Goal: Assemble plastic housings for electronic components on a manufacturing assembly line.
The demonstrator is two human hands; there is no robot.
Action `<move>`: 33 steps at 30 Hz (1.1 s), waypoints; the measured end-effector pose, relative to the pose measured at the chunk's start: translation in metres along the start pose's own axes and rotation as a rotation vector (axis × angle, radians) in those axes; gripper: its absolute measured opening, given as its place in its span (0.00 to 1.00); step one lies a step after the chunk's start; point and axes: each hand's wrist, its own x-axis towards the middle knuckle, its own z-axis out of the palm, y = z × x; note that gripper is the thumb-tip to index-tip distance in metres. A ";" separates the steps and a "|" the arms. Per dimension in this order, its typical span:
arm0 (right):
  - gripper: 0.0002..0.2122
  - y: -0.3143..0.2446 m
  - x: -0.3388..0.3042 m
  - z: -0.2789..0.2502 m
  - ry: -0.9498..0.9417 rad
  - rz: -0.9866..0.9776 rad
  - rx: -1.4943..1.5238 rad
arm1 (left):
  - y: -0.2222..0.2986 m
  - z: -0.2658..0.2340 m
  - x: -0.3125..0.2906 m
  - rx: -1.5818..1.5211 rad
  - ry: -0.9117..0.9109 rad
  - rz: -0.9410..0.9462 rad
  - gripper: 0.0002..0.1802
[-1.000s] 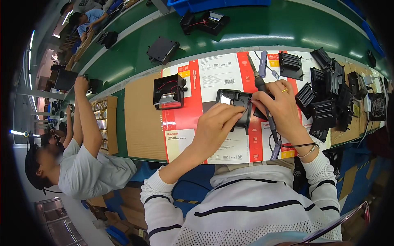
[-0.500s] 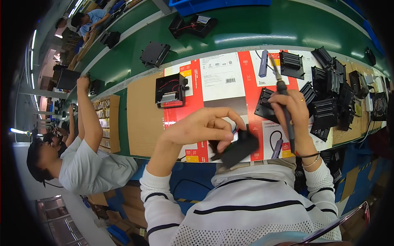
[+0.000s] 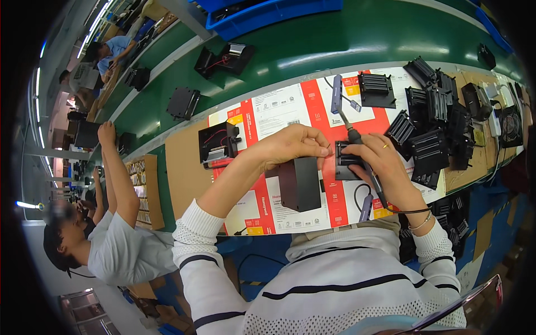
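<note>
My right hand [image 3: 386, 166] is closed round a soldering iron [image 3: 354, 134], its metal tip pointing away from me. The fingertips of that hand also touch a small black slotted part [image 3: 345, 168] lying on the mat. Close beside it, the thumb and fingers of my left hand [image 3: 295, 146] are pinched together; what they hold is too small to make out. Below the left hand a black box [image 3: 304, 185] stands on the mat. Farther left sits an open black box [image 3: 218, 144] with red wires and a silvery piece inside.
Black slotted parts [image 3: 429, 153] are heaped at the right, near coiled cable [image 3: 511, 127]. Black units [image 3: 183, 103] sit on the green bench [image 3: 279, 61] beyond, before a blue bin [image 3: 273, 12]. A co-worker [image 3: 125, 245] sits at the left beside a divided box [image 3: 142, 187].
The black box went from being held in my left hand to standing on the mat. Both hands have come together by the small slotted part, and the iron came lower and to the left.
</note>
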 end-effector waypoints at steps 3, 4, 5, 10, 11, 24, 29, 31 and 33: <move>0.19 -0.003 -0.004 -0.002 0.028 0.005 0.053 | 0.001 0.004 0.003 -0.001 0.009 0.020 0.12; 0.19 -0.003 -0.005 -0.002 0.060 0.013 0.093 | 0.001 0.006 0.004 -0.003 0.006 0.041 0.12; 0.19 -0.002 -0.007 -0.003 0.055 0.015 0.096 | -0.002 0.006 0.006 -0.008 0.006 0.038 0.12; 0.13 -0.010 -0.022 -0.009 0.224 0.412 0.702 | -0.007 0.006 0.011 0.021 0.017 0.055 0.11; 0.13 -0.009 -0.024 -0.010 0.224 0.414 0.701 | -0.005 0.006 0.012 0.020 0.015 0.054 0.11; 0.08 -0.006 -0.032 -0.012 0.328 0.622 1.054 | -0.003 0.008 0.017 0.052 0.042 0.011 0.09; 0.08 -0.005 -0.033 -0.010 0.314 0.627 1.043 | -0.003 0.008 0.018 0.051 0.047 0.028 0.09; 0.08 -0.004 -0.032 -0.011 0.305 0.622 1.042 | -0.001 0.009 0.018 0.058 0.052 0.005 0.09; 0.08 -0.004 -0.032 -0.011 0.289 0.623 1.028 | -0.004 0.007 0.020 0.056 0.047 0.015 0.08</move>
